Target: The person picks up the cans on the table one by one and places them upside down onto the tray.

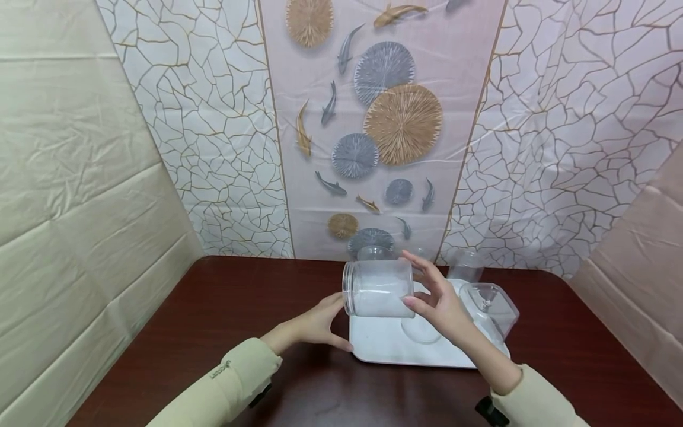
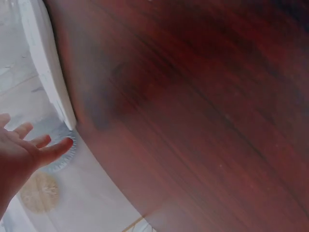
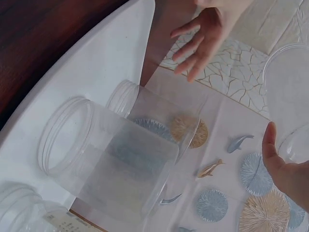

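A clear plastic jar (image 1: 376,289) lies sideways in the air above the white tray (image 1: 384,354), its threaded mouth facing left. My right hand (image 1: 440,305) grips it at the base end, thumb in front and fingers behind; part of this jar (image 3: 289,77) also shows in the right wrist view. By the jar's mouth, my left hand (image 1: 318,323) has its fingers spread and holds nothing; whether its fingertips touch the rim I cannot tell. In the left wrist view the left hand (image 2: 24,152) appears with fingers extended, near the tray's edge (image 2: 50,72).
Several other clear containers stand on the tray, among them a wide jar (image 3: 116,159), a smaller jar (image 3: 164,108) behind it and a squarish container (image 1: 498,308) at the right. The dark red-brown table (image 1: 256,296) extends around the tray, with a patterned cloth (image 1: 315,196) behind.
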{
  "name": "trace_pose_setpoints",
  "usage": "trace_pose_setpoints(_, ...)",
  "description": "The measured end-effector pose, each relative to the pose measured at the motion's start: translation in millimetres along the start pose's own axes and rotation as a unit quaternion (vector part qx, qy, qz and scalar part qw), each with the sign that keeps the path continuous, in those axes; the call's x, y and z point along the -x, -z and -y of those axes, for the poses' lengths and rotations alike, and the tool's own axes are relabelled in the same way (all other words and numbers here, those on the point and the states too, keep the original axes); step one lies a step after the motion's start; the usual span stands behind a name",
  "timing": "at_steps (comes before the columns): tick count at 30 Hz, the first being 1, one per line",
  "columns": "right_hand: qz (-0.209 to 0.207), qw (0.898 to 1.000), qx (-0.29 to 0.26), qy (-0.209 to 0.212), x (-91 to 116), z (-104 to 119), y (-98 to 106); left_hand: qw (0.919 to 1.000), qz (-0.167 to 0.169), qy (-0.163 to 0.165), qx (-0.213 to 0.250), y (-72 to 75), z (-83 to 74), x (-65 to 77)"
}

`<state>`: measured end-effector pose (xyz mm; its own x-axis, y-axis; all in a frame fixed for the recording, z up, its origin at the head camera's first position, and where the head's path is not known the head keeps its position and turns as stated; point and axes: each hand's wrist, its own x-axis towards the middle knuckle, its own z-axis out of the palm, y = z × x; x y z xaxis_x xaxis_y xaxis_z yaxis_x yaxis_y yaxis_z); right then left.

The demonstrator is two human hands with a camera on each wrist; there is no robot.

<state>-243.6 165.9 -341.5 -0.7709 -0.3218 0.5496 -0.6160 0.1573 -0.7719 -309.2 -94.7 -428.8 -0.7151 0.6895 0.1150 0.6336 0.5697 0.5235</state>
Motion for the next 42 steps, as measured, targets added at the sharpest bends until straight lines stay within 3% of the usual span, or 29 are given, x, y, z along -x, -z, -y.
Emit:
trace_pose_setpoints(11, -0.027, 1.0, 0.006, 0.009, -3, 1, 0, 0.9973, 0.038, 0.046, -0.044, -3.3, 7.5, -4.8)
trace_pose_setpoints(17, -0.037, 0.999, 0.004, -0.008, -4, 4, 0, 0.9901, 0.079, 0.103, -0.056, -7.2, 8.1, -5.6)
trace_pose_setpoints(23, -0.042, 0.999, -0.008, -0.019, -6, 6, 0, 0.9836, 0.084, 0.141, -0.074, -9.8, 3.0, -8.3)
trace_pose_setpoints(42, -0.065, 0.998, -0.003, 0.012, -4, 2, -1, 0.9678, 0.137, 0.185, -0.103, -11.1, -6.5, -18.2)
